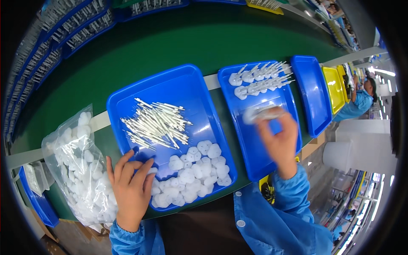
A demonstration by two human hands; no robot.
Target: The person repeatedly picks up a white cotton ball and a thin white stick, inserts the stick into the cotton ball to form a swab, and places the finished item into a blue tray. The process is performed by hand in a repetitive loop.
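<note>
Over the near left corner of a large blue tray (165, 78), my left hand (131, 182) has its thumb and index finger on a white rounded plastic piece (152, 171), its other fingers fanned. Beside it in that tray lie a pile of thin white sticks (159, 123) and a heap of similar white pieces (191, 178). My right hand (280, 138), blurred, pinches a white piece (255, 114) above a second blue tray (250, 157); whether a stick is fixed to it is unclear. At that tray's far end stand rows of white pieces with sticks (261, 78).
A clear bag of white pieces (83, 170) lies left of the large tray. A narrow blue tray (312, 95) and a yellow tray (333, 87) stand to the right. Stacked blue trays of sticks (85, 29) line the far left. A person in blue (361, 100) sits farther right.
</note>
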